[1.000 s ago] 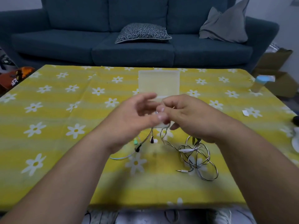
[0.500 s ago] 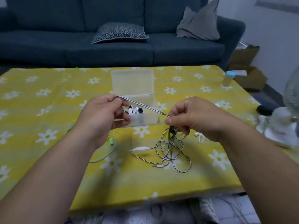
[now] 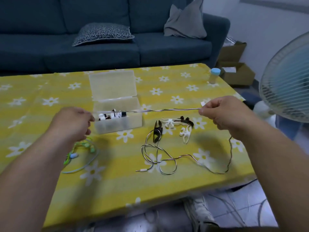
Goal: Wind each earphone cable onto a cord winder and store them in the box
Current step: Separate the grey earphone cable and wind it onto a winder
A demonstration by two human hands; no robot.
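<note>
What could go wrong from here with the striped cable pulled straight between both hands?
1. The striped cable runs taut from the left hand to the right hand just above the open box; lowered, it may catch the items inside.
2. Its slack on the table crosses itself in loops beside the black winder; a hard pull could tighten a knot or drag that winder.

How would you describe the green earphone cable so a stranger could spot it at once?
On the yellow flowered tablecloth, find the clear plastic box. Left of it and nearer the viewer, partly under the left hand, lies the green earphone cable. Unlike the black-and-white striped cable, no hand holds it.
</note>
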